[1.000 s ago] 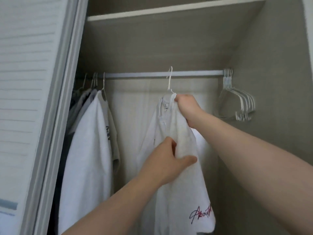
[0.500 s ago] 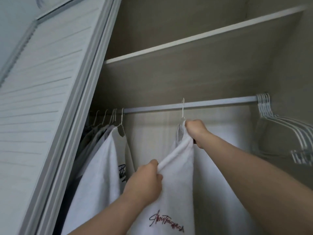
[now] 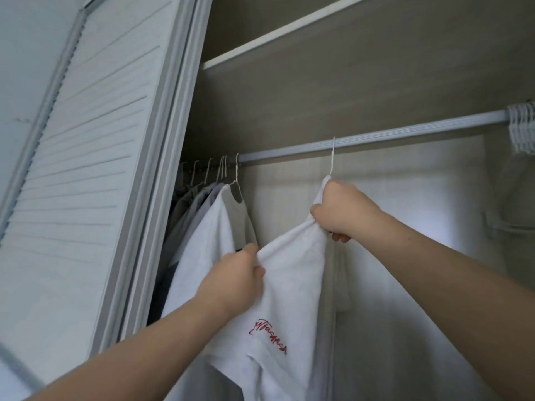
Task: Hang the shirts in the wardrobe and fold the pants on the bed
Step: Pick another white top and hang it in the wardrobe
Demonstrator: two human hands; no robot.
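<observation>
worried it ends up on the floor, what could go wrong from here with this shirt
The left hand stretches the white shirt with red script sideways while the right hand grips its collar; that tug could slip the thin white wire hanger hook off the grey rail. Bunched fabric may hang creased.

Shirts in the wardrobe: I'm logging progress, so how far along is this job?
Done: several shirts hang at the left end of the rail. In hand: a white shirt with red lettering, its hanger hooked on the rail, gripped by the left hand and, near the collar, the right hand. Left: cannot tell; spare hangers wait at the right end, and nothing else of the job is in view.
</observation>
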